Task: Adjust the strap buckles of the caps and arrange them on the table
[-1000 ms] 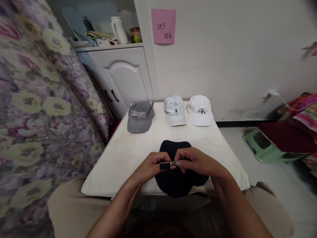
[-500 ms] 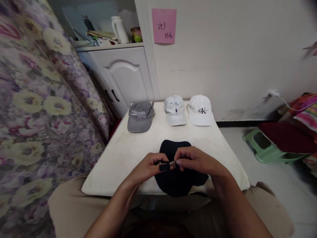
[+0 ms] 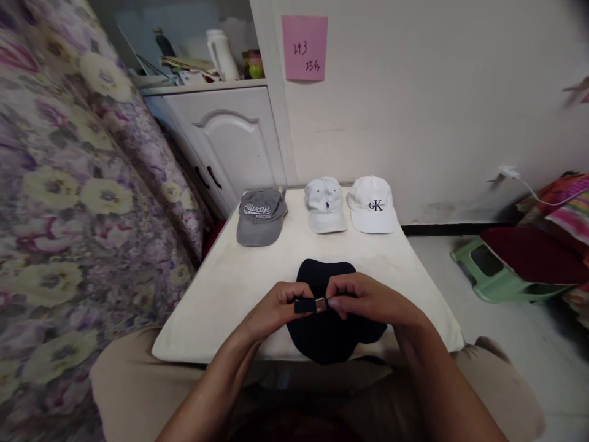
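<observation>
A dark navy cap (image 3: 322, 341) lies at the near edge of the covered table, its back strap (image 3: 305, 305) raised between my hands. My left hand (image 3: 276, 307) pinches the strap on its left side, thumb along the dark band. With thumb and forefinger, my right hand (image 3: 363, 298) grips the strap's other end, beside a small metal buckle (image 3: 321, 303). Part of the cap is hidden under my hands. Farther back stand a grey cap (image 3: 261, 218) with white lettering, a pale blue cap (image 3: 326, 205) and a white cap (image 3: 372, 205).
The table (image 3: 221, 307) has a cream cover and stands against the wall. A floral curtain (image 3: 69, 245) hangs close on the left. On the right is a green stool (image 3: 483, 279) with a dark red top. A white cabinet (image 3: 230, 147) is behind at left.
My right hand has shifted very slightly to the right, and the strap in my left fingers has tilted a little. The other caps have not moved.
</observation>
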{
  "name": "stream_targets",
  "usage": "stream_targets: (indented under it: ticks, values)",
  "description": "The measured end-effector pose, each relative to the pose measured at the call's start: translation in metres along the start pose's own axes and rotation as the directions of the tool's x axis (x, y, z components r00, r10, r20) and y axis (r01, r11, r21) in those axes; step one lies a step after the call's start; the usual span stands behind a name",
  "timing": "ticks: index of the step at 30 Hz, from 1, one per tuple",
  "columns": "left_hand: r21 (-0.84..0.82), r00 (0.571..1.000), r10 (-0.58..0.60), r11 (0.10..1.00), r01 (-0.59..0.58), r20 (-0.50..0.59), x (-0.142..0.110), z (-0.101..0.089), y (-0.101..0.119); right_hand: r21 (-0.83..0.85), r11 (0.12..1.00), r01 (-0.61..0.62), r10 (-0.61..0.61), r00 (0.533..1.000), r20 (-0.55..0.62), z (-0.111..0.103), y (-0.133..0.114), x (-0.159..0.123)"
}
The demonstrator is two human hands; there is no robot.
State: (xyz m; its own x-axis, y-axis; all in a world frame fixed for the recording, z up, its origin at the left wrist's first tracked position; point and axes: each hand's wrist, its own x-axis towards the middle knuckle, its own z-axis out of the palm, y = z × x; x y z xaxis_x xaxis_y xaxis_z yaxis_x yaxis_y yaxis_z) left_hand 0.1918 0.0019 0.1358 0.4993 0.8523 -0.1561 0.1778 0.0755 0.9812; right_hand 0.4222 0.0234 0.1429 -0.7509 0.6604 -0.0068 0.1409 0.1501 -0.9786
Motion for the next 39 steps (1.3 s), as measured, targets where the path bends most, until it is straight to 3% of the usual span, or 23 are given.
stream_targets:
  ticks: [25, 32, 39]
  values:
    - [0.028, 1.000, -0.018, 0.999, 0.018, -0.005, 0.001, 0.006, 0.005, 0.031, 0.999, 0.041, -0.042, 0.999, 0.018, -0.002, 0.005, 0.005]
    - [0.054, 0.998, -0.063, 0.997, 0.063, -0.011, 0.002, 0.007, 0.007, 0.066, 0.995, -0.074, 0.075, 0.997, -0.004, 0.000, 0.007, 0.006]
    - [0.114, 0.999, 0.033, 0.993, -0.035, 0.020, 0.003, -0.003, 0.007, 0.322, 0.941, -0.098, 0.089, 0.995, 0.042, -0.008, 0.027, 0.014]
